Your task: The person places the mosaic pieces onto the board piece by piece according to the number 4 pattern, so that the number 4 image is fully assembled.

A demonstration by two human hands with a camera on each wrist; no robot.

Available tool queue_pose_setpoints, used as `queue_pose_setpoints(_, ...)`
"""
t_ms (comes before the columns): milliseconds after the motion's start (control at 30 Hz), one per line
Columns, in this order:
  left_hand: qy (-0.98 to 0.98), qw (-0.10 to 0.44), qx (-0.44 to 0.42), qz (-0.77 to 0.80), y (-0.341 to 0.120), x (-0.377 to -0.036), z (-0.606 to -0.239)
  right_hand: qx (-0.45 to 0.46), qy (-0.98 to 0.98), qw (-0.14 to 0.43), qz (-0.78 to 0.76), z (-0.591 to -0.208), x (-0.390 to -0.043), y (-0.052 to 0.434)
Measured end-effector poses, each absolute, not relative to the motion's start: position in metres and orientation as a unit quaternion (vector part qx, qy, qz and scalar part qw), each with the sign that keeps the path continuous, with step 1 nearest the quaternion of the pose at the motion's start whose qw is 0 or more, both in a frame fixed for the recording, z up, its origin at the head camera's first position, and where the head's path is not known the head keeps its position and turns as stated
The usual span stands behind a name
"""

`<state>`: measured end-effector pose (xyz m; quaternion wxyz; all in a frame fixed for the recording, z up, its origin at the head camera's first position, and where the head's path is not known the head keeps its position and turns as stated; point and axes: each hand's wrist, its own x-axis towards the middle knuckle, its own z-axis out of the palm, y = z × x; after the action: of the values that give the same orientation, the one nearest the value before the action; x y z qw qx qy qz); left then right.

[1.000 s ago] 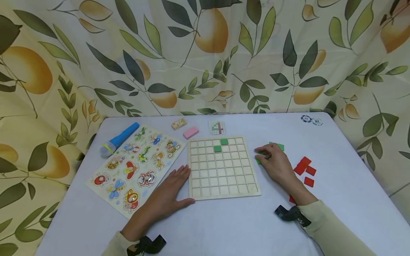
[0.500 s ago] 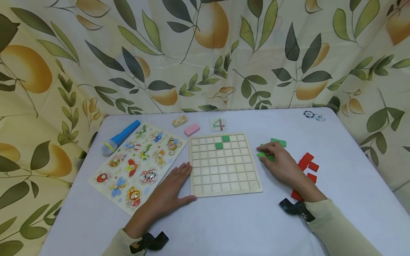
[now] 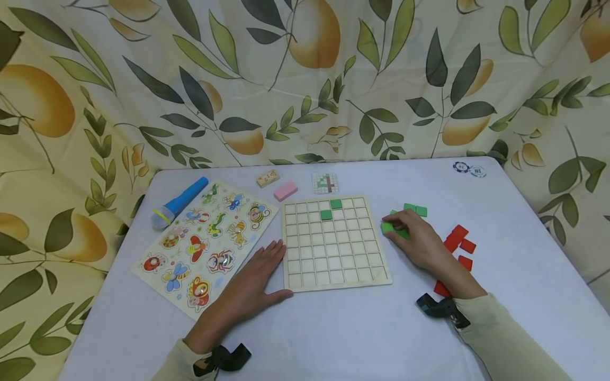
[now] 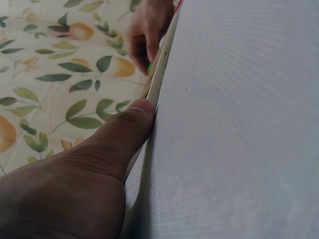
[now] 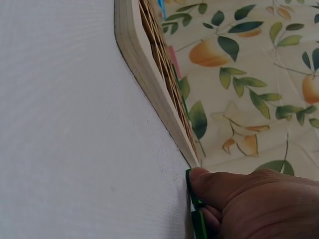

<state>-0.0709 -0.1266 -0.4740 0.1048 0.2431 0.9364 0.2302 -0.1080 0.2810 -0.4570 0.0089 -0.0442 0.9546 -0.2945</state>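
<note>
A wooden grid board [image 3: 338, 248] lies mid-table, with one green square tile [image 3: 326, 215] and another green tile [image 3: 336, 203] set in its upper cells. Flat beside its left edge rests my left hand [image 3: 250, 286], fingers straight, the thumb touching the lower left corner. Just right of the board, my right hand [image 3: 419, 241] pinches a green tile [image 5: 191, 183] at table level, thumb against it. More green tiles [image 3: 421, 211] lie around and behind those fingers, partly hidden. Several red tiles [image 3: 466, 262] are scattered right of that hand.
Left of the board lies an insect picture sheet [image 3: 195, 248], with a blue toy microphone [image 3: 183, 199] beyond it. Along the back sit a pink block [image 3: 286, 191], a small wooden block [image 3: 268, 179] and a small grid pattern card [image 3: 325, 183].
The right hand stays among the green tiles; its fingers have shifted slightly and uncover more green. My left hand keeps its place by the board. The head view has tilted a little.
</note>
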Motion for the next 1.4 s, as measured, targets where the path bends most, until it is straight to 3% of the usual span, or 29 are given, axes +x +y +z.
queue_pose_setpoints(1000, 0.939, 0.112, 0.235, 0.226, -0.126, -0.071, -0.474, -0.063, 0.958, 0.003, -0.28, -0.438, -0.103, 0.26)
queue_pose_setpoints(1400, 0.937, 0.111, 0.24, 0.227, -0.127, -0.073, -0.474, -0.168, 0.956, 0.037, -0.238, -0.416, -0.121, 0.218)
